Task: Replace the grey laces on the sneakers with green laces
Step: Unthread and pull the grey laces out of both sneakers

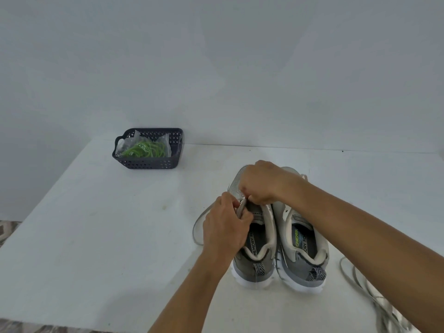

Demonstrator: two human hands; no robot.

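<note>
Two grey sneakers stand side by side on the white table, heels toward me: the left sneaker and the right sneaker. My left hand grips the left sneaker's eyelet edge and tongue. My right hand pinches the grey lace at the upper eyelets; that lace loops out to the left of the shoe. Another grey lace lies loose on the table at the right. Green laces in a clear bag sit in a dark basket.
The white table runs up to a pale wall; its left edge slants toward me, with patterned floor beyond it. The basket stands at the back left, well apart from the sneakers.
</note>
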